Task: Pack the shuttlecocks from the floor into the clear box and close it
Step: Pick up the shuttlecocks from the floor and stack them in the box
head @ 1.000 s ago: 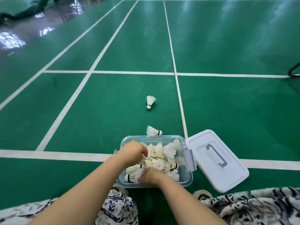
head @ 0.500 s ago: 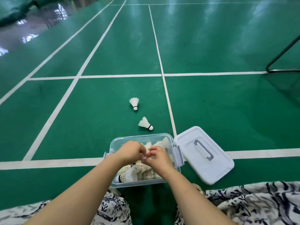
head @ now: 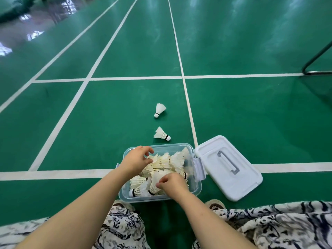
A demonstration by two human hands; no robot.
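The clear box (head: pixel 195 190) sits on the green floor just in front of my knees, holding several white shuttlecocks (head: pixel 168 162). My left hand (head: pixel 135 159) hovers over the box's left side with its fingers spread, touching the feathers. My right hand (head: pixel 173 184) is at the box's near side, pinching the feathers of one shuttlecock. Two loose shuttlecocks lie on the floor beyond the box: one (head: pixel 161 134) close to its far rim, another (head: pixel 159 109) farther out. The white lid (head: pixel 230 178) with a grey handle lies flat to the right of the box.
White court lines cross the floor, one (head: pixel 53 174) running under the box. A dark metal frame (head: pixel 316 60) stands at the far right. My patterned clothing (head: pixel 269 223) and shoes fill the bottom edge.
My hands, close together over the middle of the box half a second ago, have parted: the left went up and left with fingers opening, the right came down to the near side.
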